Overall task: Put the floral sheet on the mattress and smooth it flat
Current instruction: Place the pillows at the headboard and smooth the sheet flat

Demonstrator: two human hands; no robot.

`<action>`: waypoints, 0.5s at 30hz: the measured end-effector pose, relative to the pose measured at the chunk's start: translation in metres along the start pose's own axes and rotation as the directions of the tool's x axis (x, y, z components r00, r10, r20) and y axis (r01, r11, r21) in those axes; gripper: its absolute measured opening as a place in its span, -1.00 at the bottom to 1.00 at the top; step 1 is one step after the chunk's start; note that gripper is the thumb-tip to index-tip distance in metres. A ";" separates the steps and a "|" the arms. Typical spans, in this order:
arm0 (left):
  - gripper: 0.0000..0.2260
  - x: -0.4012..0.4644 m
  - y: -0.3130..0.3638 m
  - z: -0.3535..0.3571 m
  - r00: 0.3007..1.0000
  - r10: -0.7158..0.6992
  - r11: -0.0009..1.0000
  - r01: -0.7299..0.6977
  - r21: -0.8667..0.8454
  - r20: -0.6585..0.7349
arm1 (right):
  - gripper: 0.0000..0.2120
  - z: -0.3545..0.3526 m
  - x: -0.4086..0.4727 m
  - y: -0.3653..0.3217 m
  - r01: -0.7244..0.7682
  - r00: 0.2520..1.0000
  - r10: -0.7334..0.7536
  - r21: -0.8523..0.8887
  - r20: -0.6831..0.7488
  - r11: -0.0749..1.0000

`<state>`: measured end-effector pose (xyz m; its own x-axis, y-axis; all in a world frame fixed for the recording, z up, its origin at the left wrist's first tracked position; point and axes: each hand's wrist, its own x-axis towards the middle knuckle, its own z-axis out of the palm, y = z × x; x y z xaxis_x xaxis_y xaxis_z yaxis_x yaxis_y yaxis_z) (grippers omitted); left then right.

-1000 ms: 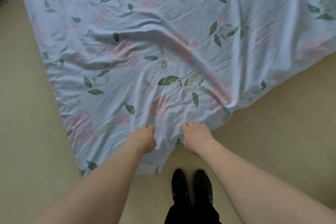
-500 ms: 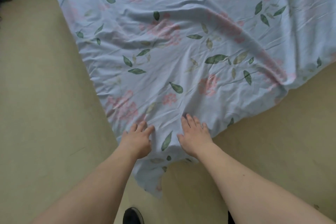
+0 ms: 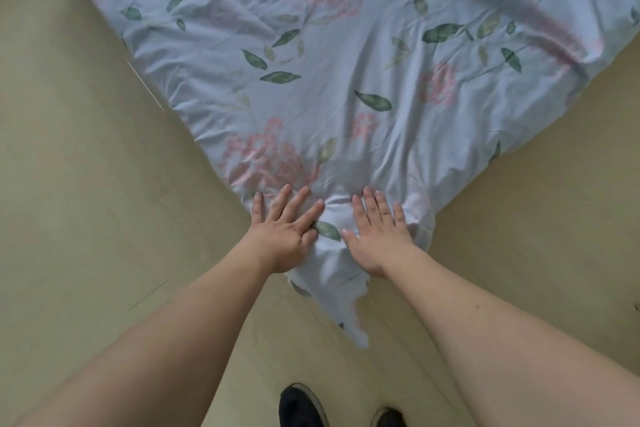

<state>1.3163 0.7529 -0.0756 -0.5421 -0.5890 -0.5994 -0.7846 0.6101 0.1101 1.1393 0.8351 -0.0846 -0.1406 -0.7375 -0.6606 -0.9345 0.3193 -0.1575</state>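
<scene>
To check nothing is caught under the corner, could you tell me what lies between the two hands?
In the head view, only the floral sheet lies between the left hand and the right hand: bunched fabric with one green printed leaf.

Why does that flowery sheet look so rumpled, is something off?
The floral sheet lies askew and creased. Its corner tail hangs off the edge below the flat left hand and right hand.
</scene>
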 end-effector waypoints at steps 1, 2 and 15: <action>-0.52 0.000 -0.002 0.007 1.000 0.007 1.000 -0.007 0.000 -0.026 | -0.35 0.009 0.002 -0.003 -0.007 1.000 0.007 -0.004 -0.019 1.000; -0.52 0.001 -0.003 0.010 0.998 0.017 1.000 -0.017 -0.005 -0.058 | -0.35 0.013 0.004 -0.004 -0.013 0.999 0.012 -0.008 -0.040 1.000; -0.51 0.007 -0.011 0.050 0.788 0.149 0.988 -0.094 0.123 -0.597 | -0.27 0.062 0.024 0.005 0.035 0.861 -0.019 0.022 -0.508 0.999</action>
<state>1.3361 0.7680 -0.1206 -0.7241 -0.6895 0.0179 -0.6871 0.7234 0.0674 1.1513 0.8560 -0.1472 -0.2694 -0.9436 -0.1924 -0.9314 0.3061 -0.1970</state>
